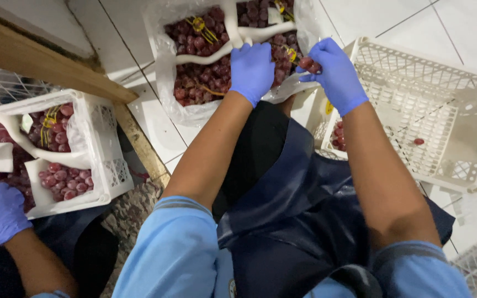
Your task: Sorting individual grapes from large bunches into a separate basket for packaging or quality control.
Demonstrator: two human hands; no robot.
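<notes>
Red grapes (308,63) are pinched in the gloved right hand (335,74) above an empty white crate (415,105), while the curled left hand (251,69) is pressed onto a lined grape box (164,66), seemingly steadying it.

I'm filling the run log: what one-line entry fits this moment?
left hand: resting on red grapes in lined crate | right hand: pinching grapes | white crate: beside, nearly bare
</notes>
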